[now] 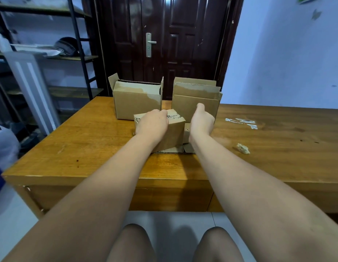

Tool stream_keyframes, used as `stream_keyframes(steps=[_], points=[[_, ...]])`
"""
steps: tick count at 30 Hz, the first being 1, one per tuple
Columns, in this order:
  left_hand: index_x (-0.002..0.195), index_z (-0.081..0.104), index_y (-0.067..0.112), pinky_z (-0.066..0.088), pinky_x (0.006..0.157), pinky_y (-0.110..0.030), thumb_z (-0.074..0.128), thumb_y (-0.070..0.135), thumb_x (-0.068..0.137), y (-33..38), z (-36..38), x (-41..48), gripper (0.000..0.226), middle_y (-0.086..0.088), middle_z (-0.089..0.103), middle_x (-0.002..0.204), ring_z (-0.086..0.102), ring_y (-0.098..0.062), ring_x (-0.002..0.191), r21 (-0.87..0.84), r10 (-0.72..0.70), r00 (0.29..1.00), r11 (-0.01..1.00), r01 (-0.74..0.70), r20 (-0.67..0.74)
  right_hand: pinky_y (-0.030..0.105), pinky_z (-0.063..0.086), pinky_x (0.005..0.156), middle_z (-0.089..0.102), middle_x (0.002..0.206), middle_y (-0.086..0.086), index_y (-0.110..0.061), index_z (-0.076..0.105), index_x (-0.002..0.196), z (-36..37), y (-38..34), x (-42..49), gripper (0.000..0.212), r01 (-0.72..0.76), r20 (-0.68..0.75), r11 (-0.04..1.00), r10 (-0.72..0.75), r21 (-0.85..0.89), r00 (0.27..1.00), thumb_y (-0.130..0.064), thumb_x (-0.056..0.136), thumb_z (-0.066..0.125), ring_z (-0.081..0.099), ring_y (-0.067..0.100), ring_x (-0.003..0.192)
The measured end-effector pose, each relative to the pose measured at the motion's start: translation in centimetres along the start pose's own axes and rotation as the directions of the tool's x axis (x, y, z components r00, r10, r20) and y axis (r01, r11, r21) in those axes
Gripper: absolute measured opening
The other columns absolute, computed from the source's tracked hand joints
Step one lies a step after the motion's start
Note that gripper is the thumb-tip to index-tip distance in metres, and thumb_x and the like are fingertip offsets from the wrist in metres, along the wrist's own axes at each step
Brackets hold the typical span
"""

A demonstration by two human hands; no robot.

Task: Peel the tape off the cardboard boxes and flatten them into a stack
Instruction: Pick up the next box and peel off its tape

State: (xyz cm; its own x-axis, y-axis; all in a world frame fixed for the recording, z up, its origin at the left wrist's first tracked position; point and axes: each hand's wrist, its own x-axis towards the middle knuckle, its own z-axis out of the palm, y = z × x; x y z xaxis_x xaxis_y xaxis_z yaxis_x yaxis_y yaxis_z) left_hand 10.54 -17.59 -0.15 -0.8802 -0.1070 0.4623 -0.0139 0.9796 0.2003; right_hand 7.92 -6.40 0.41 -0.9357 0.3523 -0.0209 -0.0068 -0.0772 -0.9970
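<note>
At mid-table, the small box (pixel 174 133) sits under the left hand (pixel 152 122), whose fingers curl over its top; the right hand (pixel 202 121) hides its fingers, grip unclear. Best to steady it firmly and peel slowly.

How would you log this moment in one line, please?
left hand grips small box | right hand beside it, fingers hidden | left rear box, right rear box open | tape scraps on table

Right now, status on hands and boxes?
Left hand grips small box top; right hand beside it, fingers hidden. Rear-left box, rear-right box upright, open. Tape scraps off right, nothing blocking.
</note>
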Motion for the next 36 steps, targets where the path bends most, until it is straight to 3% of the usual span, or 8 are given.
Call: stream_keyframes(steps=[9,15,18,21,25,27,31,36], points=[[0.113,0.060,0.009,0.053,0.081,-0.043,0.034,0.019,0.100,-0.5,0.1,0.1,0.031,-0.010,0.062,0.100,0.059,-0.028,0.092,-0.014,0.006,1.000,1.000,-0.006,0.003,0.037,0.042,0.079,0.055,0.082,0.000,-0.015,0.053,0.087,-0.2,1.6,-0.1,0.038,0.219,0.030,0.936,-0.220,-0.277,0.975,-0.036,0.104,0.026,0.054,0.021,0.085],[0.113,0.059,0.009,0.053,0.078,-0.041,0.033,0.019,0.100,-0.4,0.2,0.3,0.030,-0.011,0.062,0.102,0.059,-0.027,0.091,-0.001,0.020,1.000,1.000,-0.020,0.003,0.020,0.034,0.090,0.035,0.129,0.004,-0.012,0.059,0.121,-3.1,3.5,1.9,0.033,0.406,0.276,0.700,-0.299,-0.588,0.914,-0.002,0.093,0.046,0.041,0.020,0.120],[0.114,0.058,0.009,0.053,0.075,-0.041,0.033,0.019,0.101,-0.3,0.4,0.3,0.030,-0.011,0.061,0.103,0.059,-0.027,0.091,0.008,0.019,1.000,1.000,-0.019,0.006,0.005,0.031,0.086,0.020,0.144,0.003,-0.007,0.055,0.130,-4.7,3.5,1.9,0.041,0.423,0.336,0.678,-0.267,-0.601,0.903,0.005,0.090,0.052,0.042,0.016,0.111],[0.113,0.059,0.009,0.052,0.078,-0.042,0.032,0.019,0.100,-0.6,0.4,0.3,0.031,-0.011,0.061,0.104,0.058,-0.029,0.093,-0.011,0.024,1.000,1.000,-0.024,0.000,0.025,0.041,0.092,0.022,0.148,0.008,-0.013,0.042,0.142,-5.9,3.1,1.6,0.056,0.455,0.371,0.545,-0.264,-0.704,0.890,0.006,0.091,0.051,0.049,0.020,0.109],[0.113,0.059,0.008,0.052,0.079,-0.042,0.032,0.017,0.100,-0.5,0.3,0.3,0.032,-0.012,0.062,0.105,0.059,-0.030,0.093,0.007,0.028,1.000,1.000,-0.028,-0.006,0.039,0.050,0.079,0.054,0.116,0.014,-0.024,0.030,0.145,-6.9,3.3,1.7,0.054,0.347,0.278,0.628,-0.209,-0.697,0.938,-0.005,0.096,0.045,0.057,0.027,0.094],[0.112,0.059,0.008,0.052,0.079,-0.043,0.032,0.017,0.100,-0.5,0.3,0.2,0.031,-0.012,0.062,0.104,0.059,-0.029,0.092,0.005,0.022,1.000,1.000,-0.022,-0.007,0.035,0.046,0.068,0.059,0.100,0.009,-0.017,0.046,0.117,-7.2,3.5,1.8,0.021,0.319,0.225,0.629,-0.226,-0.709,0.948,-0.025,0.098,0.050,0.054,0.023,0.083],[0.113,0.059,0.008,0.051,0.077,-0.041,0.032,0.017,0.100,-0.6,0.3,0.2,0.031,-0.012,0.061,0.104,0.059,-0.029,0.093,0.007,0.026,1.000,1.000,-0.026,-0.014,0.031,0.044,0.064,0.059,0.086,0.000,-0.021,0.055,0.090,-8.0,3.9,2.3,0.022,0.268,0.142,0.594,-0.250,-0.758,0.958,-0.042,0.095,0.053,0.053,0.017,0.079],[0.114,0.059,0.008,0.045,0.072,-0.037,0.031,0.016,0.100,-0.6,0.3,0.2,0.032,-0.012,0.061,0.104,0.058,-0.029,0.093,0.013,0.030,0.999,0.999,-0.030,-0.017,0.029,0.036,0.069,0.056,0.100,0.004,-0.012,0.056,0.108,-8.6,3.7,3.1,0.017,0.024,-0.168,0.912,-0.102,-0.409,0.980,-0.024,0.100,0.048,0.049,0.019,0.084]])
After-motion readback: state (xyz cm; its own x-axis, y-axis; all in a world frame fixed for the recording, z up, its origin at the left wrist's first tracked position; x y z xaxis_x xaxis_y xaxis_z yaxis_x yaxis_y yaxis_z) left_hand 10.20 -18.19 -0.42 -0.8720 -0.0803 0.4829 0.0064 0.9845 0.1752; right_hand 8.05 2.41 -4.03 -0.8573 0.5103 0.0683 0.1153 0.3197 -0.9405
